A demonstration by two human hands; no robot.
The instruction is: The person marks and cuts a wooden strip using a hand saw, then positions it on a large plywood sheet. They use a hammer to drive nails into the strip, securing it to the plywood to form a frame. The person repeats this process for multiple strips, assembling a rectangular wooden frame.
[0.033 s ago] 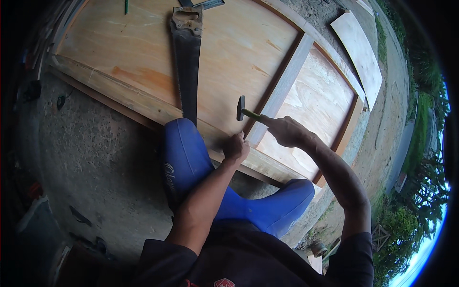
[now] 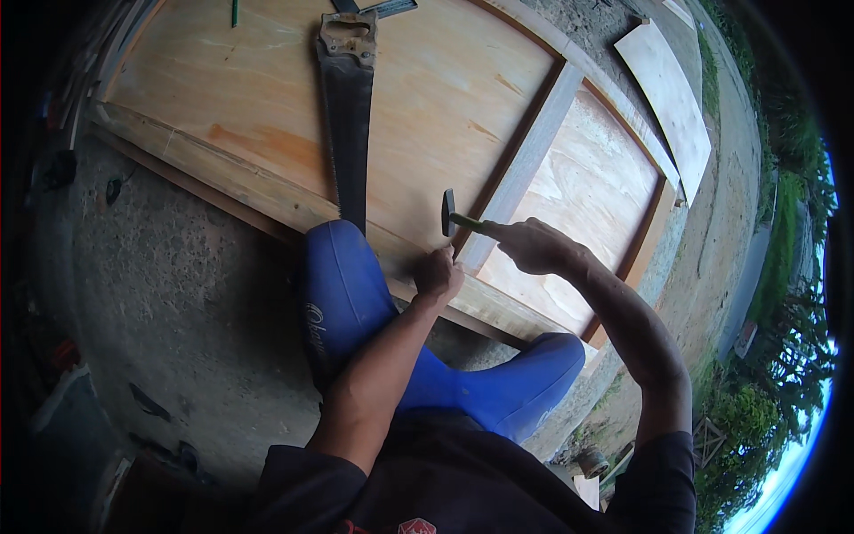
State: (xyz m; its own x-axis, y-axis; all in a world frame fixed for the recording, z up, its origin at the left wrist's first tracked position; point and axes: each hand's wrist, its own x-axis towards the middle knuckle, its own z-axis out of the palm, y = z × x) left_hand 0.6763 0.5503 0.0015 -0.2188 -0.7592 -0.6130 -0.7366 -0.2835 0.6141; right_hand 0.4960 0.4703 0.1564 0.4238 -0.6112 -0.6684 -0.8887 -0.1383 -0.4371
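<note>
My right hand [image 2: 531,246] is wrapped round the green handle of a hammer [image 2: 448,214]. The hammer's dark metal head is just above my left hand [image 2: 439,274], apart from it. My left hand is closed in a pinch at the near end of a wooden crosspiece [image 2: 534,147], where it meets the near rail [image 2: 258,182] of a wooden frame. Whatever its fingers pinch is too small or hidden to make out. Left of both hands, a handsaw [image 2: 345,125] with a worn wooden handle lies over the plywood panel [image 2: 427,98], its tip by my left knee.
A dark square tool [image 2: 397,8] and a green pencil-like stick [image 2: 235,12] lie at the panel's far side. Beyond the frame at right is a loose pale board [image 2: 669,98]. Rough concrete floor [image 2: 187,267] spreads at left, with greenery farther right.
The hammer head has come down slightly toward my left hand, the right hand tilting with it. My left hand has stayed in place.
</note>
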